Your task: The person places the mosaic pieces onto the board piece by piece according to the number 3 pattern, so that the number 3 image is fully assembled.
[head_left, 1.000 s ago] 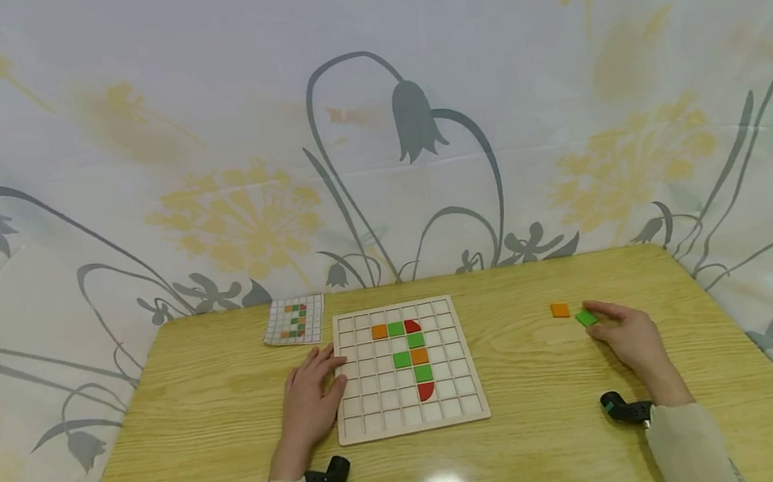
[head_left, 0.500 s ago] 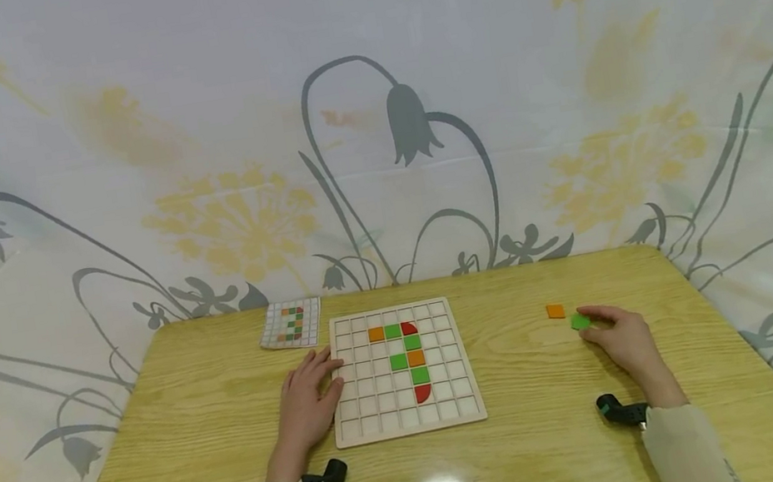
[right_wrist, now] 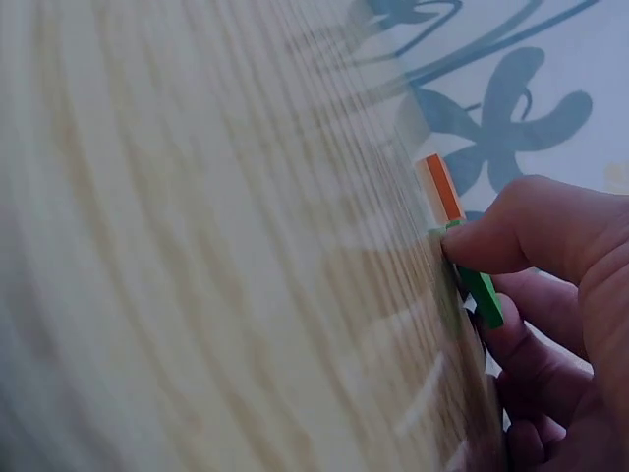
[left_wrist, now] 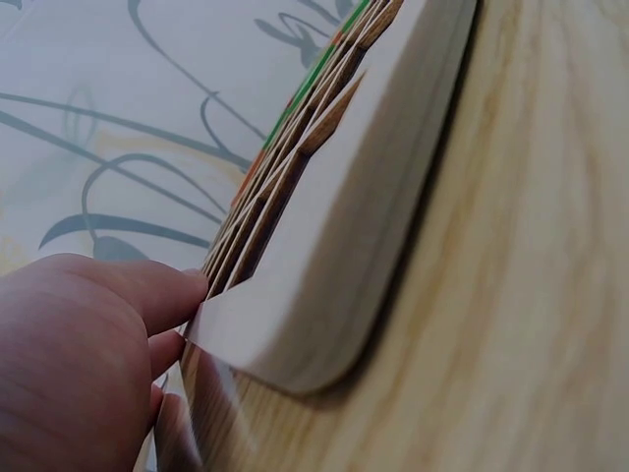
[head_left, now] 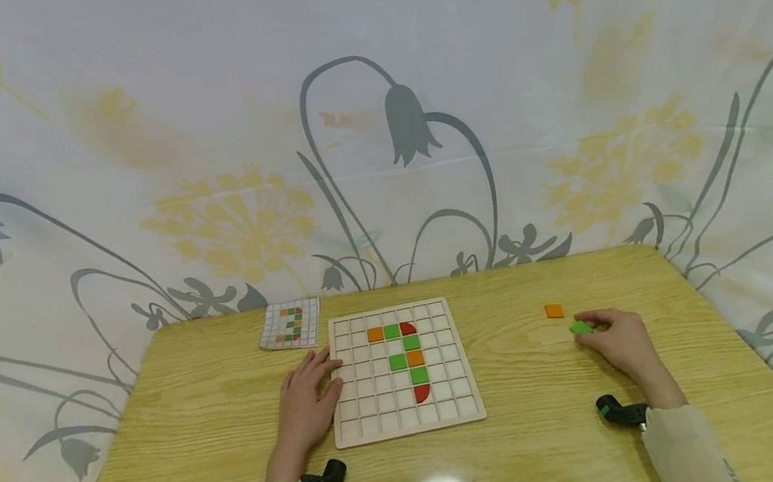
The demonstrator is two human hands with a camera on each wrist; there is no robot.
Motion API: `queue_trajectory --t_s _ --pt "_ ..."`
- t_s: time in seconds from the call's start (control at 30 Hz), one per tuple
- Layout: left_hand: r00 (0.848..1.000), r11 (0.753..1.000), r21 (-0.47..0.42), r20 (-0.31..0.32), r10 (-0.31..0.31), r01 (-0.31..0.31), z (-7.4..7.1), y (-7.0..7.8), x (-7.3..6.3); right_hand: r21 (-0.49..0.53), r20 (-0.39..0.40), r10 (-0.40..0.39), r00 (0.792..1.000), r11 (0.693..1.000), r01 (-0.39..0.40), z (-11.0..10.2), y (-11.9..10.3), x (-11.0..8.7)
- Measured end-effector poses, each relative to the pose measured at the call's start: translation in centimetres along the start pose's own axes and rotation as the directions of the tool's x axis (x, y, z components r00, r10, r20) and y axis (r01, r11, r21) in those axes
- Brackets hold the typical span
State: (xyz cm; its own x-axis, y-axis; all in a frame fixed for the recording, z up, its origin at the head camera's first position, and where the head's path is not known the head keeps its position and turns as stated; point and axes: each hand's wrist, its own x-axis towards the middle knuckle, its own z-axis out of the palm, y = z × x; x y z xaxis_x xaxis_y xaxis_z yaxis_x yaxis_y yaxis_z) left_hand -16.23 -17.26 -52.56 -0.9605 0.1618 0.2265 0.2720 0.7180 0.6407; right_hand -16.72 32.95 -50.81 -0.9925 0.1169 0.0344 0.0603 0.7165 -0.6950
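My right hand (head_left: 618, 337) pinches a green square tile (head_left: 580, 327) between thumb and fingers at the table's right side. In the right wrist view the green tile (right_wrist: 481, 295) tilts between the thumb and a finger, close over the wood. Just beyond it an orange tile (head_left: 554, 310) lies flat. My left hand (head_left: 307, 401) rests at the left edge of the wooden grid board (head_left: 459, 408), its relaxed fingertips on the rim. The board's cells hold green, orange and red tiles, two of the red ones (head_left: 422, 394) with a rounded side. The left wrist view shows the thumb (left_wrist: 177, 298) touching the board's corner.
A printed grid card (head_left: 273, 339) with a coloured pattern lies behind my left hand at the table's far edge. The wooden table (head_left: 539, 436) ends at a flower-patterned cloth (head_left: 383, 216). Each wrist wears a black camera.
My right fingers have turned the green tile and now pinch it tilted, slightly closer to me. The left hand stays on the board; the whole view has shifted slightly.
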Motion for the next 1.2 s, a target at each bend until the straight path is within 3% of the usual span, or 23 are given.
queue_trajectory --t_s 0.37,0.67,1.03,1.2 --pt "0.999 0.999 0.014 -0.023 0.035 -0.035 -0.1 -0.1 -0.1 0.044 0.099 0.028 0.995 0.999 -0.032 -0.7 -0.3 -0.3" --pt "1.0 1.0 -0.004 -0.016 0.021 -0.021 0.0 0.1 -0.1 0.042 0.108 0.031 0.994 0.998 -0.036 -1.1 -0.6 -0.4" --pt "1.0 1.0 -0.004 -0.016 0.022 -0.022 0.0 0.4 -0.1 0.027 0.084 -0.09 0.992 0.996 0.088 0.1 -1.5 0.1" --pt "1.0 1.0 -0.002 -0.017 0.019 -0.019 0.0 0.2 0.0 0.028 0.105 -0.149 0.983 0.989 0.147 0.5 -3.0 0.0"
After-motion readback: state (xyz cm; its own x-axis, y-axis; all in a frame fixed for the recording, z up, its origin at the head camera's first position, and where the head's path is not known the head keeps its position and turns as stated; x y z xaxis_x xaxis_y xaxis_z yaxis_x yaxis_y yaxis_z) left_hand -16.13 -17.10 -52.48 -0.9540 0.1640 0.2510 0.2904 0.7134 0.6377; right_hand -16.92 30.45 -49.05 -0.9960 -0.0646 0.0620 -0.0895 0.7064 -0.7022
